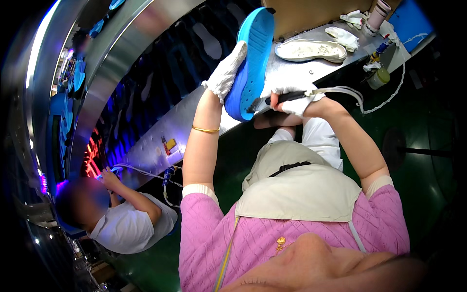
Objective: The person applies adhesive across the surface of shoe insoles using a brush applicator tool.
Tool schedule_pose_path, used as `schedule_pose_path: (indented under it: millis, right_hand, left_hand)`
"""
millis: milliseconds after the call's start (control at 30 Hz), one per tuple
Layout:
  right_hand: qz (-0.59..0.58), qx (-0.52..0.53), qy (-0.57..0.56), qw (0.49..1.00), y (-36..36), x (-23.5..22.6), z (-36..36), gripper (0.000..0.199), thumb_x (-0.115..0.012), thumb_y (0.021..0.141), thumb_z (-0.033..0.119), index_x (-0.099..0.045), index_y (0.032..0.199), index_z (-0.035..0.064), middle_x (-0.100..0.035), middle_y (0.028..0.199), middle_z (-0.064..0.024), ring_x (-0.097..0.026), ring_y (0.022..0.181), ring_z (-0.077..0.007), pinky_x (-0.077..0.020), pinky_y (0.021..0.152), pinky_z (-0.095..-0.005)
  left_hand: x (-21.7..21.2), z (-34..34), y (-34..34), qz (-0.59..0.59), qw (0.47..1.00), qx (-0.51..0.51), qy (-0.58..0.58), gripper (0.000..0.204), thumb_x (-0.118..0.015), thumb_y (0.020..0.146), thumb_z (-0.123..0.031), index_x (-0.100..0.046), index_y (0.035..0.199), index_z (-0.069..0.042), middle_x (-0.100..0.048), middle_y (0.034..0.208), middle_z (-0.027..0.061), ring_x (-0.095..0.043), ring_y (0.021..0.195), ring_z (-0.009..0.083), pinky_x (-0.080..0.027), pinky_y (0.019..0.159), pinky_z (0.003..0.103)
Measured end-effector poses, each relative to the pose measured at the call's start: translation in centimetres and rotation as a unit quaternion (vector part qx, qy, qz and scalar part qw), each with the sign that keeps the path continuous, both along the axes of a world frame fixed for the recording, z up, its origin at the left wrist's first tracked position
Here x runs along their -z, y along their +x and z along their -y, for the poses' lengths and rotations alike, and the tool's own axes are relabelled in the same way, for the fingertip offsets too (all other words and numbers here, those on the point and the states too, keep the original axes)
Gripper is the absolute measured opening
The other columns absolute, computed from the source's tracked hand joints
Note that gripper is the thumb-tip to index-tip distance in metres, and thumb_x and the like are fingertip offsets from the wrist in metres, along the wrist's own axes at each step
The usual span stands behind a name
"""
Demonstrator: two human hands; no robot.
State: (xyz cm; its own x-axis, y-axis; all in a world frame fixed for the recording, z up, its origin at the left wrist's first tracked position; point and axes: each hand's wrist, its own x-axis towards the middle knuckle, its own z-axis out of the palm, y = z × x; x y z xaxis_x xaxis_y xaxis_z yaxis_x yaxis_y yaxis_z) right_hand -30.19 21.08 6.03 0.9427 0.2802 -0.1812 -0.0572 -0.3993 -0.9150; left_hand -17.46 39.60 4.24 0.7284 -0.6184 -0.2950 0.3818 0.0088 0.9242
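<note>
In my left hand [226, 74], which wears a white glove, is a blue shoe sole [258, 41], held upright by its side with the inner face toward me. My right hand [300, 103], gloved with bare fingertips showing, grips a black-handled brush [287, 97]. The dark bristles are at the lower end of the sole, seemingly touching its inner face. A pale tube [343, 90] runs from the back of the brush off to the right. Part of my left fingers is hidden behind the sole.
On the metal bench [194, 114] lie a white shoe [311, 50], crumpled white gloves [343, 38], a pink cup [377, 18] and a yellow-red tool [169, 145]. Behind it, a dark conveyor [170, 63] carries several soles. Another person [131, 224] works at the left.
</note>
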Motion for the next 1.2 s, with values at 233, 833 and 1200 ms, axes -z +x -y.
schedule_pose_path:
  millis: [233, 833, 1200]
  right_hand:
    - [0.091, 0.001, 0.108, 0.990, 1.9, -0.1, 1.8, 0.011, -0.074, 0.073, 0.004, -0.068, 0.079, 0.0114, -0.067, 0.091, -0.0017, -0.063, 0.085, -0.0162, -0.0502, 0.080, -0.0283]
    - [0.181, 0.129, 0.231, 0.947, -0.2, 0.7, 2.9, 0.014, -0.073, 0.083, 0.002, -0.062, 0.091, 0.0044, -0.066, 0.080, -0.0026, -0.062, 0.076, -0.0085, -0.0500, 0.069, -0.0232]
    - [0.302, 0.133, 0.120, 0.936, -2.0, 0.8, -0.8, 0.019, -0.070, 0.080, -0.002, -0.059, 0.094, 0.0066, -0.063, 0.079, -0.0018, -0.059, 0.071, -0.0081, -0.0491, 0.065, -0.0234]
  left_hand:
    - [-0.3, 0.2, 0.4, -0.006, 1.000, 0.005, 0.028, 0.084, -0.056, 0.082, -0.073, -0.051, 0.137, -0.009, -0.063, 0.116, 0.0171, -0.064, 0.092, 0.0253, -0.056, 0.074, 0.037]
    - [3.4, -3.5, -2.7, -0.277, 0.860, 0.108, -0.416, 0.067, -0.049, 0.095, -0.056, -0.051, 0.131, 0.000, -0.062, 0.121, 0.0203, -0.062, 0.110, 0.0361, -0.044, 0.105, 0.053]
    - [6.6, 1.9, -10.4, -0.157, 0.935, -0.069, -0.312, 0.079, -0.051, 0.092, -0.062, -0.034, 0.146, -0.007, -0.049, 0.139, 0.0165, -0.053, 0.123, 0.0296, -0.046, 0.105, 0.044]
